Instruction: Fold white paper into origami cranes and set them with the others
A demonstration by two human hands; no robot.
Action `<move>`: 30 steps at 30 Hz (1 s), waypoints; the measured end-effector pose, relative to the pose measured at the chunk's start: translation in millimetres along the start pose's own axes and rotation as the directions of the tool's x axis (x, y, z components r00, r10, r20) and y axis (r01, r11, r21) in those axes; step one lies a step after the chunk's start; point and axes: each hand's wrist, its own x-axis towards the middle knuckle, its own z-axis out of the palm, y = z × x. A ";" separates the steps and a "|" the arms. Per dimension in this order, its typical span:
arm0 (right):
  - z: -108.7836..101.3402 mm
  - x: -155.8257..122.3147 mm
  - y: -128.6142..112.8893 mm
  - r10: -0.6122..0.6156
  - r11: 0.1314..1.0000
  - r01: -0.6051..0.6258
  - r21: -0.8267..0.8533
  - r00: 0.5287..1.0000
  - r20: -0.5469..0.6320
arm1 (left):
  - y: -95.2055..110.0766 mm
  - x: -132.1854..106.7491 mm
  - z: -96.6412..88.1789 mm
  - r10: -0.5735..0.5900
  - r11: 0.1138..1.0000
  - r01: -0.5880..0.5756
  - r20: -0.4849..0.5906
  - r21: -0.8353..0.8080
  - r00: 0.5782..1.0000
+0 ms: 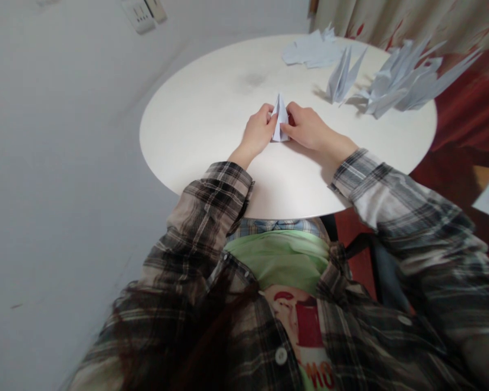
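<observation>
A small folded piece of white paper (281, 115), pointed at its far end, lies on the round white table (212, 108) near its middle. My left hand (257, 132) pinches its left edge with curled fingers. My right hand (306, 128) presses and grips its right side. Both hands rest on the tabletop, with plaid sleeves behind them.
Several finished folded paper shapes (403, 81) stand at the table's far right, one more (341, 77) nearer the middle. Flat paper sheets (313, 50) lie at the far edge. A curtain (391, 19) hangs behind. A grey wall with a switch (138, 15) is at left.
</observation>
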 end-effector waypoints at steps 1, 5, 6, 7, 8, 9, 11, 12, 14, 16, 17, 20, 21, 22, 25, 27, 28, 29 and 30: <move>-0.4 0.0 -0.2 0.000 1.000 0.000 0.001 1.000 0.001 | 0.2 0.0 0.0 -0.006 1.000 0.006 0.002 0.008 1.000; -1.1 0.7 0.3 -0.016 1.000 0.016 0.021 1.000 0.001 | 2.7 -1.3 -1.0 -0.007 1.000 0.007 -0.002 0.015 1.000; -1.1 0.8 0.4 -0.020 0.999 0.020 0.025 1.000 0.000 | 3.2 -1.7 -1.3 -0.005 1.000 0.005 -0.002 0.008 1.000; -1.1 0.8 0.4 -0.021 0.999 0.021 0.026 1.000 -0.001 | 3.6 -2.1 -1.5 -0.002 1.000 0.002 -0.002 -0.002 1.000; -1.0 0.7 0.3 -0.019 1.000 0.019 0.025 1.000 -0.001 | 3.9 -2.3 -1.7 0.000 1.000 0.000 -0.002 -0.012 1.000; -1.1 0.5 0.0 -0.014 1.000 0.014 0.023 1.000 0.000 | 3.9 -2.4 -1.7 0.000 1.000 0.000 -0.001 -0.019 1.000; -1.3 0.1 -0.5 -0.004 1.000 0.004 0.020 1.000 0.006 | 3.6 -2.1 -1.6 -0.003 1.000 0.003 0.002 -0.020 1.000; -1.5 -0.1 -0.7 -0.001 1.000 0.001 0.020 1.000 0.009 | 3.4 -1.9 -1.4 -0.007 1.000 0.007 0.001 -0.015 1.000; -1.7 -0.4 -0.8 -0.003 1.000 0.002 0.023 1.000 0.015 | 3.1 -1.5 -1.0 -0.013 1.000 0.013 0.000 -0.001 1.000; -1.4 -0.3 -0.4 -0.006 1.000 0.006 0.028 1.000 0.018 | 3.1 -1.3 -0.6 -0.011 1.000 0.011 0.001 0.008 1.000; -1.0 -0.1 0.0 -0.007 0.999 0.006 0.032 1.000 0.017 | 3.2 -1.3 -0.5 -0.007 1.000 0.007 0.000 0.012 1.000; 1.0 0.7 1.8 -0.013 0.999 0.013 0.047 1.000 0.002 | 4.2 -1.7 -0.4 -0.003 1.000 0.003 -0.008 0.021 1.000; 1.7 1.0 2.5 -0.017 0.999 0.017 0.051 1.000 -0.005 | 4.6 -1.8 -0.4 -0.006 1.000 0.007 -0.011 0.025 1.000; 2.3 1.3 3.1 -0.022 0.998 0.022 0.054 1.000 -0.011 | 4.9 -2.0 -0.5 -0.011 1.000 0.012 -0.012 0.029 1.000; 3.7 1.6 4.4 -0.031 0.998 0.032 0.057 0.999 -0.019 | 5.2 -2.1 -0.5 -0.014 0.999 0.015 -0.009 0.028 1.000; 4.2 1.6 4.7 -0.033 0.998 0.034 0.051 0.999 -0.022 | 5.1 -2.1 -0.4 -0.006 1.000 0.006 -0.009 0.018 1.000; 4.3 1.5 4.7 -0.032 0.998 0.033 0.048 0.999 -0.023 | 5.0 -2.2 -0.4 -0.004 1.000 0.004 -0.008 0.014 1.000; 4.5 1.5 4.7 -0.030 0.998 0.031 0.046 0.999 -0.022 | 4.9 -2.2 -0.4 -0.004 1.000 0.005 -0.007 0.011 1.000; 4.5 1.5 4.7 -0.029 0.998 0.030 0.046 0.999 -0.021 | 4.7 -2.3 -0.4 -0.007 1.000 0.007 -0.006 0.008 1.000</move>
